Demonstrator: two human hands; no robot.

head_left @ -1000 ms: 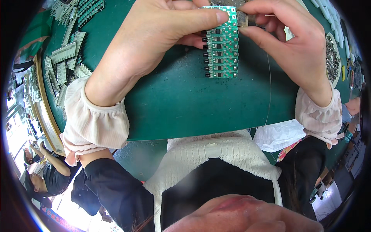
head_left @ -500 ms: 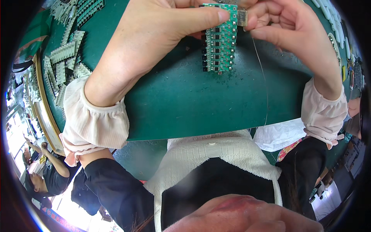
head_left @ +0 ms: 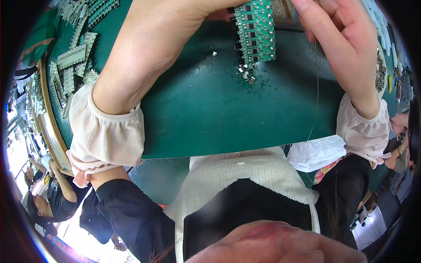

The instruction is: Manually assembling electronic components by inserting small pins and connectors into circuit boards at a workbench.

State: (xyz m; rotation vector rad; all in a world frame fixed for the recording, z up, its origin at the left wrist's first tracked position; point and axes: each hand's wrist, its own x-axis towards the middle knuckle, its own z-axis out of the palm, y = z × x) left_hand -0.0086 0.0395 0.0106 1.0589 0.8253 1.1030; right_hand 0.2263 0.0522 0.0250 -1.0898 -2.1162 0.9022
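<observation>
My left hand (head_left: 188,15) comes over the table from the left, its fingertips cut off by the upper edge. It grips a green circuit board panel (head_left: 256,33) with rows of black chips and small metal parts. Below the panel's lower end lie several tiny shiny metal pieces (head_left: 247,72), with another off to the left. My right hand (head_left: 340,37) is to the right of the panel, apart from it, fingers curled and partly out of view. A thin wire (head_left: 317,83) hangs from it towards the table's near edge.
Behind the panel is a brown-edged tray (head_left: 282,11). Pale strip boards (head_left: 70,65) are heaped at the left, near more green panels (head_left: 101,12). At the right stand a round dish of small parts (head_left: 380,72) and white tubes (head_left: 377,22). White plastic (head_left: 318,153) hangs by the near edge.
The panel and my left hand have moved up and slightly right. My right hand has drawn away, the wire shifting right with it. The small block it held is out of sight; loose metal pieces now show.
</observation>
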